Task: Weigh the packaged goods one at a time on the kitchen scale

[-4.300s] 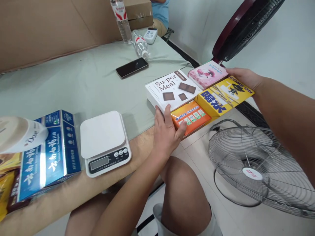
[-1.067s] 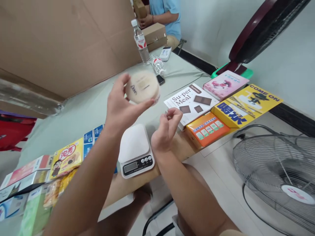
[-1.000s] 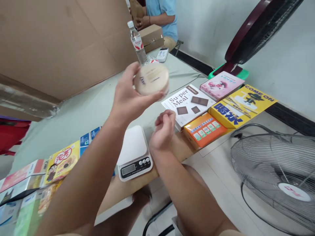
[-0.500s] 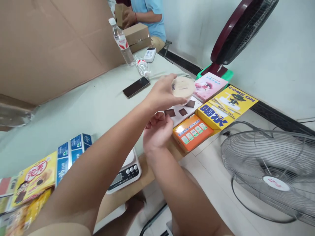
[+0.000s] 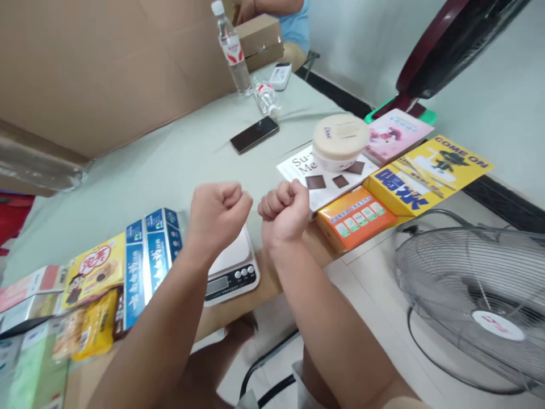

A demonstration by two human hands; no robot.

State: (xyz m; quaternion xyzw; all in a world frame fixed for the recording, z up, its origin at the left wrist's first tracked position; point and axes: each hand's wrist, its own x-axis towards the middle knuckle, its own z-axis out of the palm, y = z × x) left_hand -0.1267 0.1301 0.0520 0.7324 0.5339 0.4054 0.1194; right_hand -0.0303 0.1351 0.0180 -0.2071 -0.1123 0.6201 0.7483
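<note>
My left hand [image 5: 218, 218] is curled into a fist above the digital kitchen scale [image 5: 232, 253], with nothing showing in it. Close to its right, my right hand [image 5: 286, 211] is also a fist, its fingers turned toward me and no object visible. A cream-lidded Dove jar [image 5: 340, 139] stands upright on a white box [image 5: 321, 193] with pictures of brown squares, beyond my right hand. Beside that lie an orange box [image 5: 357, 218], a yellow box [image 5: 430, 170] and a pink box [image 5: 398, 133]. My left wrist partly covers the scale.
A phone [image 5: 254, 134], an upright water bottle [image 5: 232, 51] and a bottle on its side [image 5: 264, 97] lie farther back. Blue boxes [image 5: 149, 250] and a yellow snack box [image 5: 96, 264] line the left. A floor fan [image 5: 481, 307] stands at right; another person's arm [image 5: 276, 5] shows behind.
My left hand has let go of the jar on the white box and drawn back toward me, closing into a fist. My right hand remains curled. The view has shifted left.
</note>
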